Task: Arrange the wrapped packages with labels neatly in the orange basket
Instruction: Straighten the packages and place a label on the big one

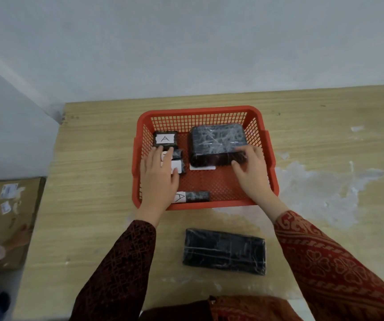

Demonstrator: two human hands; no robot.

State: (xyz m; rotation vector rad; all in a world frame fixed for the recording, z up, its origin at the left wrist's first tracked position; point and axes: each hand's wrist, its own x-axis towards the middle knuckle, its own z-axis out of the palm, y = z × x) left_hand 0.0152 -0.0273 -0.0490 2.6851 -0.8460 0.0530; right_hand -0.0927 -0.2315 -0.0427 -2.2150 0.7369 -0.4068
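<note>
we have both hands in the orange basket [206, 110]: our left hand [159, 176] lies spread flat on small labelled packages [166, 138] along its left wall, seemingly pressing them into a row, while our right hand [252, 169], fingers curled, grips the big wrapped package [217, 141] at the back right. another labelled package [192, 196] sits by the front rim, in the way of the one [224, 250] waiting on the table [93, 158].
</note>
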